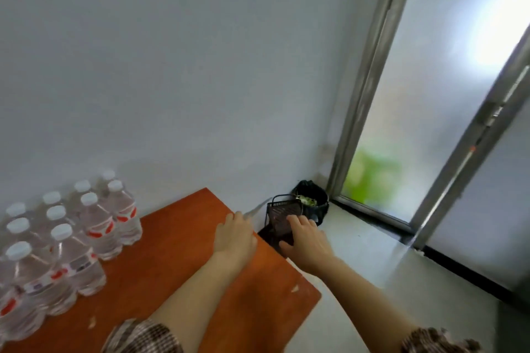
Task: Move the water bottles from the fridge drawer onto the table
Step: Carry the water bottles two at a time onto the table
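Water bottles [61,233] standing upright at 9 o'clock on the orange-brown tabletop [177,275], clear plastic with white caps and red-and-white labels, packed touching one another in slanting rows from the bottom-left edge up toward the wall [172,66]. About a dozen visible; exact count uncertain, some cut off by the frame edge. No fridge drawer in view.

Bare tabletop toward 6 o'clock, with two small pale chips in the surface. Patterned brown sleeves [143,337] at the bottom edge, both forearms reaching up toward the centre.

Left hand [235,233] just past centre toward 5 o'clock, palm down over the far right edge of the tabletop, fingers loosely together and curled slightly, clamped on nothing. A thin pale streak near its fingertips, too blurred to name.

Right hand [305,241] just beside it at 4 o'clock, beyond the tabletop edge, fingers spread apart, palm down, empty. Below and behind the fingers, a dark slotted basket [282,209] on the floor [372,261] against the table corner; touching or merely hovering, cannot tell.

Behind the basket at 3 o'clock, a bin lined with a black bag [312,200], greenish scraps inside, set in the corner by the wall.

At 1 to 3 o'clock, a metal-framed frosted glass door [430,94], bright light at the top, a green blur low behind the pane.
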Available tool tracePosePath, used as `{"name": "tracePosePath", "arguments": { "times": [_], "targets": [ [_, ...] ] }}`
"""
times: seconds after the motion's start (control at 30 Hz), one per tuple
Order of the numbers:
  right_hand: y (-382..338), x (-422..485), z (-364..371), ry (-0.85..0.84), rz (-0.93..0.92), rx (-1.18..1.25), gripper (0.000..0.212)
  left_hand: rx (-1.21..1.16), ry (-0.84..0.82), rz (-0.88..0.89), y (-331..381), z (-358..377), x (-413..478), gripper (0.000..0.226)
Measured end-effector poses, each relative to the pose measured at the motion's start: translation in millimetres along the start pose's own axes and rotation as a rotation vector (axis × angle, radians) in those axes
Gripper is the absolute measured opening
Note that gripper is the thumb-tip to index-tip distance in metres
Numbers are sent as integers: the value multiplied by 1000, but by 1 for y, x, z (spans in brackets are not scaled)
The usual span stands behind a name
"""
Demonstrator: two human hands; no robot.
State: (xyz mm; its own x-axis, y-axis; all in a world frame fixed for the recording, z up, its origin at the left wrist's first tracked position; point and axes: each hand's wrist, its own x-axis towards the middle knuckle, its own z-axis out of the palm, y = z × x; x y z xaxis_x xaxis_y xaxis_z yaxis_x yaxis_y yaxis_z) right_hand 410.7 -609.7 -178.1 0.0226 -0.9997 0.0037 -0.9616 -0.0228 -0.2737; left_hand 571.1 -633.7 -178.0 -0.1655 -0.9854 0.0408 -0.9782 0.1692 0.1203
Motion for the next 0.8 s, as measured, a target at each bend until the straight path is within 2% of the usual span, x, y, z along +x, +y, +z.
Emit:
{"name": "tracePosePath", "arguments": {
  "times": [0.13, 0.37, 0.6, 0.8],
  "targets": [
    [110, -74, -31, 43, 163, -16, 62, -109, -65, 71, 120, 14, -25, 39],
    [284, -216, -82, 77, 458, -36, 65, -68, -91, 343, 333, 37, -91, 42],
    [410, -331, -147, 175, 728, -60, 67, -87, -78, 641, 516, 40, -137, 44],
    [498, -395, -179, 260, 887, -38, 65, -122, -91, 861, 647, 48, -164, 40]
  ]
}}
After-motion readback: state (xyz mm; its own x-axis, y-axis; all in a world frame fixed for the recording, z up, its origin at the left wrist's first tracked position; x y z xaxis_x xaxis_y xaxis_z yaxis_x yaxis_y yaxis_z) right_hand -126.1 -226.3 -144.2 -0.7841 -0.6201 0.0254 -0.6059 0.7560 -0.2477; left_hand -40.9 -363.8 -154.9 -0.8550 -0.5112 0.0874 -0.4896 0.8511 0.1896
